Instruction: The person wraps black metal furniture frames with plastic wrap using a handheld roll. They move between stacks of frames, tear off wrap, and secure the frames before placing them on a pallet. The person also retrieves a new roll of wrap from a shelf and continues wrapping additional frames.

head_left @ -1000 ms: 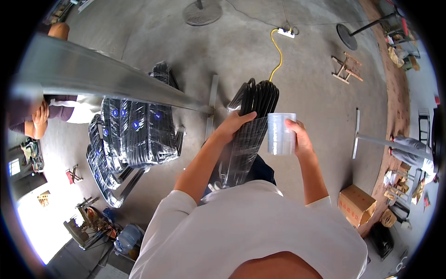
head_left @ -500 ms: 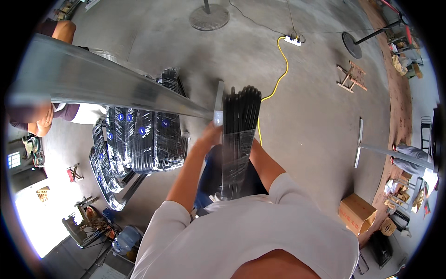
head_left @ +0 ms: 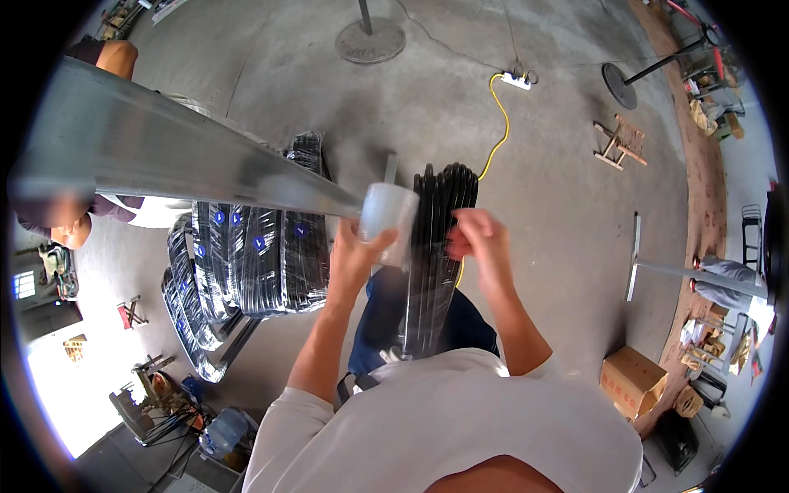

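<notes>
My left hand (head_left: 355,256) grips a roll of clear stretch film (head_left: 388,215), held upright against the left side of a bundle of black tubes (head_left: 444,193). The bundle stands between my knees. Clear film wraps its lower part, and its rounded upper ends are bare. At the bundle's right side is my right hand (head_left: 483,240), slightly blurred, its fingers loosely bent and apart with nothing visible in them. Whether its fingertips touch the tubes I cannot tell.
Several film-wrapped black bundles (head_left: 259,259) lie to my left. A large metal beam (head_left: 205,156) crosses the upper left, close to a seated person (head_left: 62,215). A yellow cord (head_left: 503,123), a wooden stool (head_left: 622,141) and a cardboard box (head_left: 631,380) are on the right.
The film roll has come into view in my left hand, left of the bundle. My right hand has emerged from behind the bundle and moved up along its right side. The bundle shifted slightly right.
</notes>
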### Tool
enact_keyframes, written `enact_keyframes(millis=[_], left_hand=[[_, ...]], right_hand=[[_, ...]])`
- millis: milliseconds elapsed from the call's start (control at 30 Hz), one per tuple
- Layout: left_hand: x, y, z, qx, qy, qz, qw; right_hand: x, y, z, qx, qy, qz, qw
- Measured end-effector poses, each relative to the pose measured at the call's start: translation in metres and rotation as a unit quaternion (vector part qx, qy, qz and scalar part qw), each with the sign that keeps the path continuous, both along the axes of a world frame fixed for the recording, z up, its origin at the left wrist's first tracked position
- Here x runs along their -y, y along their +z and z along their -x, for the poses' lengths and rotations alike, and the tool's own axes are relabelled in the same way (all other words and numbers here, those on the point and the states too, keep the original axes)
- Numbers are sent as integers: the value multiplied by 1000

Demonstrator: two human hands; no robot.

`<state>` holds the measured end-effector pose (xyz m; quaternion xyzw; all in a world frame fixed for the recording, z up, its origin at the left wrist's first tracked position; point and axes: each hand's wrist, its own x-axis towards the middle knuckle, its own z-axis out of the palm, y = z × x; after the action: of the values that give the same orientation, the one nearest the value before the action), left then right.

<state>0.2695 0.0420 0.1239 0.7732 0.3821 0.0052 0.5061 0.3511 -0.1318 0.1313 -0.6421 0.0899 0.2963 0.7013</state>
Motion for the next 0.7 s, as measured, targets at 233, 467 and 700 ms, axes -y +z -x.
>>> enact_keyframes(millis=[233, 467, 700], left_hand=[[21, 25, -19, 114, -64, 174, 976], [60, -43, -33, 109, -77, 755, 642], [65, -71, -25, 87, -68, 699, 706]], right_hand=[[-29, 12, -17, -59, 33, -139, 988], [8, 32, -51, -149, 92, -79, 981], [115, -110, -42, -135, 13, -144, 980]])
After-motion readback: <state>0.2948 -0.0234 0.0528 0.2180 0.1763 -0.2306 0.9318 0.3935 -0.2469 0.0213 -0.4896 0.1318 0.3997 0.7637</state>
